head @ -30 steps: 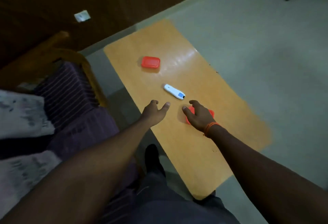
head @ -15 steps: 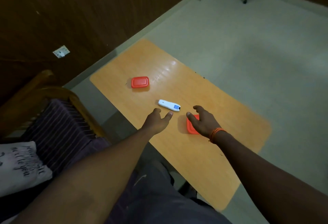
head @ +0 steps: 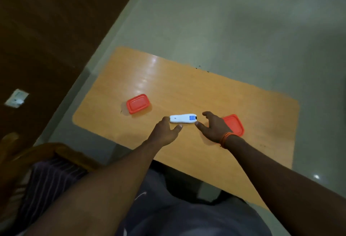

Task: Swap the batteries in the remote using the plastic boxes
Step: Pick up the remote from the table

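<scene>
Both grips are open: the left hand (head: 164, 133) now touches the white remote's (head: 183, 118) near end, and the right hand (head: 215, 126) has left the right red box (head: 234, 124) for its other end. Beyond, on the counter (head: 187, 86), sits the left red box (head: 138, 103).

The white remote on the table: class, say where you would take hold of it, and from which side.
Take the white remote across its narrow waist, coming from above. It lies flat and lengthwise on the table, so its long sides are free for thumb and fingers. The left hand and right hand are open at either end; the lidded red boxes stand clear.
</scene>
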